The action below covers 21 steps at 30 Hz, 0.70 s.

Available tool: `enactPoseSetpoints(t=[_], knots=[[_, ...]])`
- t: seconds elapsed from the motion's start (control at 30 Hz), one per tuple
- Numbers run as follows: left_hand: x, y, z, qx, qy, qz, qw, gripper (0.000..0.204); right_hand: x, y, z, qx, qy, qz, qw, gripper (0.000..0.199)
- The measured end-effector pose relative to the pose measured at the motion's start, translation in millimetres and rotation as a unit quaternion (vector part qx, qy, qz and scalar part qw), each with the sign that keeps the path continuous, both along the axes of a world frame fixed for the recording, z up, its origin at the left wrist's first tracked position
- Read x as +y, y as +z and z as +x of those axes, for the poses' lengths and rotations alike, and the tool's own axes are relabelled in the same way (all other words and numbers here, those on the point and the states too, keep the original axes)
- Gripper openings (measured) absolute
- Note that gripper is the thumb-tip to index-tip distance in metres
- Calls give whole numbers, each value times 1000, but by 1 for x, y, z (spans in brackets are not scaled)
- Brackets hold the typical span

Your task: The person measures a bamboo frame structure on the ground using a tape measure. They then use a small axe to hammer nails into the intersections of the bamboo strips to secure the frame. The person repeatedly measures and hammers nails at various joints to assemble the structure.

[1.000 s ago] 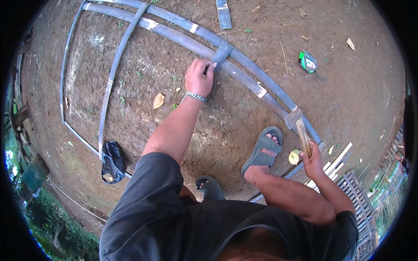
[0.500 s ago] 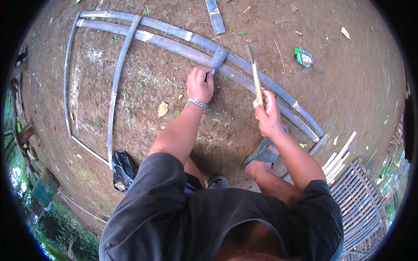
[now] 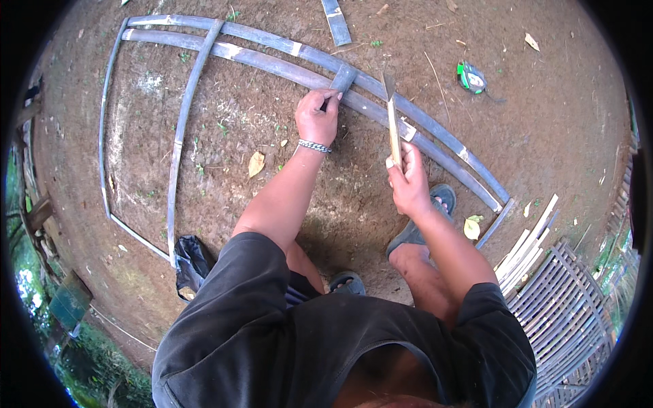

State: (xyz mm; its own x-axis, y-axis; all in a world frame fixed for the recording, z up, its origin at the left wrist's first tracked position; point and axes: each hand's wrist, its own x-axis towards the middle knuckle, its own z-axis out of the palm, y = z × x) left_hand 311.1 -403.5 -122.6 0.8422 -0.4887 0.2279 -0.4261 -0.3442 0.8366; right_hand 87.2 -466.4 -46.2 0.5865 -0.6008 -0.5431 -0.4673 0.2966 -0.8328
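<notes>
My left hand (image 3: 317,119), with a chain bracelet at the wrist, has its thumb and fingers closed on the near end of a short bamboo slat (image 3: 344,77). That slat lies across two long bamboo strips (image 3: 272,64) on the ground. To the right, my right hand (image 3: 410,179) is wrapped round the pale handle of a knife (image 3: 394,126). Its dark, thin blade points away from me, over the long strips. The fingertips of my left hand partly hide the slat's near end.
Crosswise bamboo strips (image 3: 179,136) join the frame at left. A green and grey tape measure (image 3: 471,78) lies at far right, a loose bamboo piece (image 3: 336,22) at the top. Pale sticks (image 3: 524,255) and a slatted panel (image 3: 561,306) lie lower right; a black plastic bag (image 3: 190,264) lower left.
My right hand and the knife have shifted slightly left, with the blade more upright. My left hand stays at the short slat, its grip a little changed. My right foot shows more fully.
</notes>
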Motion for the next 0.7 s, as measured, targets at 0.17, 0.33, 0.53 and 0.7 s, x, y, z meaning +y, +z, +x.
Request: enactPoseSetpoints(t=[0.17, 0.33, 0.53, 0.7], knots=[[-7, 0, 1, -71, -17, 17, 997, 10, 15, -6, -3, -7, 17, -21, 1000, 46], [-6, -2, 2, -100, -26, 28, 994, 10, 25, -12, -1, 3, 31, -14, 999, 47], [-6, -3, 4, -102, -18, 36, 994, 10, 25, -13, -1, 1, 37, -23, 999, 47], [-7, 0, 1, -92, -7, 47, 995, 10, 25, -20, -8, 11, 26, -28, 999, 46]])
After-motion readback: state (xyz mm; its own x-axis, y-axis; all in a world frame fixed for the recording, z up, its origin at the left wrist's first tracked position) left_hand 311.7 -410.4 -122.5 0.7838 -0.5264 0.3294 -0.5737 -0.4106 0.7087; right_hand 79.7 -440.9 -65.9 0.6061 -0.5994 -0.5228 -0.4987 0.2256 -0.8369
